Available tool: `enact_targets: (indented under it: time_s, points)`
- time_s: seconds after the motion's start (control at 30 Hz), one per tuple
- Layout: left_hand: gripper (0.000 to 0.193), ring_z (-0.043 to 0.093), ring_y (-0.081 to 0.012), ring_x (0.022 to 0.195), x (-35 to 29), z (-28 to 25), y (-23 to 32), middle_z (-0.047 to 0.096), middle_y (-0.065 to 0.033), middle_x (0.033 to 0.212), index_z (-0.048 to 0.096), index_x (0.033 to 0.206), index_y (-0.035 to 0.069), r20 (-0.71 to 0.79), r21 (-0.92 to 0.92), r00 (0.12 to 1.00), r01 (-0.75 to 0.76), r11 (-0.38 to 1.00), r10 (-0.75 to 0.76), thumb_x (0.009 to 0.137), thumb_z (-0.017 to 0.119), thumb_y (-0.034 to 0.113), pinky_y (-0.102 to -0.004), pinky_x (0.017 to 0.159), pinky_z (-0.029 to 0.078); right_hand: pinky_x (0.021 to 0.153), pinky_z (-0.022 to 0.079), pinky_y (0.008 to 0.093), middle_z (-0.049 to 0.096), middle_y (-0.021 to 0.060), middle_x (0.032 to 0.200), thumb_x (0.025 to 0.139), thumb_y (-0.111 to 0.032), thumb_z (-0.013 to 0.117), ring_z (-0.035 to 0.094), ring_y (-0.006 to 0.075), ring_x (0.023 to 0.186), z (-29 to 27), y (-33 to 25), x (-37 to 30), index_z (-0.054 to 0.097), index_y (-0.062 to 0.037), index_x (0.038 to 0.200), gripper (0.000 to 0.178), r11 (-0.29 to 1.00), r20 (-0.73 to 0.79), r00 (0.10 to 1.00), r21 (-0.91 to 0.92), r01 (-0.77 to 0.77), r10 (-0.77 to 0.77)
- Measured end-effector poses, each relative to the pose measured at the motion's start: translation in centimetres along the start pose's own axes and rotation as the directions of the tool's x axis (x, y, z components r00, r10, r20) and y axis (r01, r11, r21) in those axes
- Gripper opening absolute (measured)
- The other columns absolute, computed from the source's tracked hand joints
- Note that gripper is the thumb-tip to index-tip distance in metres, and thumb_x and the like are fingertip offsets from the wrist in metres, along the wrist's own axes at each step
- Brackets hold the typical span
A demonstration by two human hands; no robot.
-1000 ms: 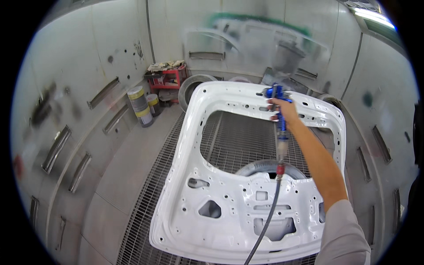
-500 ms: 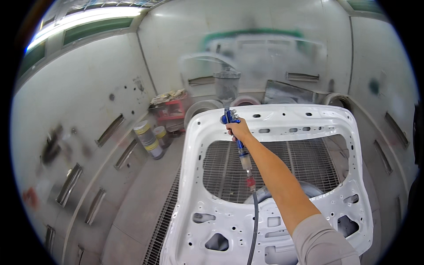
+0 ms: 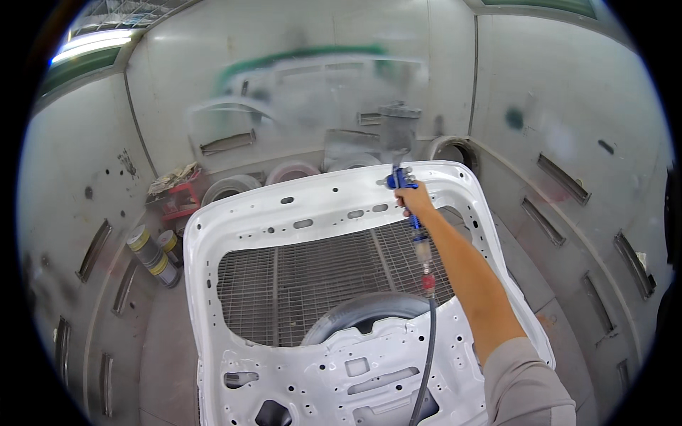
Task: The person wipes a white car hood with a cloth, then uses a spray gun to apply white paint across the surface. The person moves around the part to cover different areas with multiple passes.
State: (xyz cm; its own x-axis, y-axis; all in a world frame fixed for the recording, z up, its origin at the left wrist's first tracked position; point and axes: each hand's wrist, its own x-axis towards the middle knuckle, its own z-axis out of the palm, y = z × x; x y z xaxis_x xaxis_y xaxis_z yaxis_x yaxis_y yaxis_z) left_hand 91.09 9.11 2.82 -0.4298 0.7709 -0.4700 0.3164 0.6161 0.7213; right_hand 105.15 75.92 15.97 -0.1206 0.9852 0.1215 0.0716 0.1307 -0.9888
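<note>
Head cam – L one of a fisheye pair – looks fwd & down, v. wide, from above the near end of the white panel (image 3: 305, 376); panel's close, back wall (image 3: 341, 42) well off, L wall (image 3: 60, 177) & R wall (image 3: 568, 121) curving toward the rim.

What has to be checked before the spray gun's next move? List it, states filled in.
1. Spray gun gripped in the right hand: ok.
2. Cup mounted on top, upright: ok.
3. Cup's fill level: cannot tell; its wall hides the contents.
4. Hose joined below the handle: ok.
5. Hose off the white panel: cannot tell; it passes in front.
6. Left hand's position: cannot tell; out of view.
</note>
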Motion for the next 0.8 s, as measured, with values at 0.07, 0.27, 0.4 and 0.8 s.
enact_targets:
  time_s: [0.07, 0.27, 0.4, 0.8]
  points:
    - [0.026, 0.063, -0.0317, 0.078, 0.6, 0.8, 1.0, 0.067, -0.0184, 0.085, 0.068, 0.094, 0.0, 0.022, 0.0, 1.0, -0.008, 1.0, 0.008, 0.077, 0.071, 0.019, -0.0411, 0.071, 0.05, 0.035, 0.042, 0.0296, 0.056, 0.0079, 0.062, 0.076, -0.007, 0.064, 0.053, 0.0137, 0.047, -4.5, -0.2, 1.2, 0.057, 0.0008, 0.081, 0.011, 1.0, -0.015, 1.0, -0.001, -0.012, 0.012]
    - [0.026, 0.063, -0.0308, 0.078, 0.9, 2.3, 2.6, 0.067, -0.0178, 0.086, 0.068, 0.095, 0.0, 0.067, 0.003, 0.998, 0.002, 1.0, -0.002, 0.078, 0.071, 0.019, -0.0407, 0.072, 0.05, 0.037, 0.038, 0.0253, 0.054, 0.0035, 0.061, 0.079, -0.009, 0.063, 0.051, 0.0109, 0.049, -12.7, -0.9, 1.6, 0.057, -0.0038, 0.075, 0.008, 1.0, -0.175, 0.984, -0.01, 0.015, -0.016]
    - [0.026, 0.063, -0.0302, 0.079, 0.6, 2.6, 3.0, 0.067, -0.0174, 0.086, 0.068, 0.096, 0.0, 0.081, -0.001, 0.997, 0.015, 1.0, -0.015, 0.078, 0.071, 0.019, -0.0403, 0.072, 0.05, 0.038, 0.041, 0.0263, 0.055, 0.0039, 0.065, 0.078, -0.008, 0.062, 0.053, 0.0117, 0.052, -17.2, -0.6, 1.7, 0.058, -0.0045, 0.083, 0.007, 0.991, -0.281, 0.957, -0.127, 0.042, -0.076]
    - [0.027, 0.062, -0.0284, 0.08, -2.7, 1.0, 0.3, 0.067, -0.0161, 0.087, 0.068, 0.098, 0.0, 0.065, -0.071, 0.996, 0.065, 0.995, -0.06, 0.079, 0.07, 0.019, -0.0394, 0.073, 0.05, 0.049, 0.05, 0.0387, 0.065, 0.0168, 0.083, 0.08, -0.008, 0.056, 0.064, 0.026, 0.063, -12.1, 4.6, 0.0, 0.05, -0.0126, 0.134, 0.055, 0.849, -0.242, 0.918, -0.506, 0.156, -0.313]
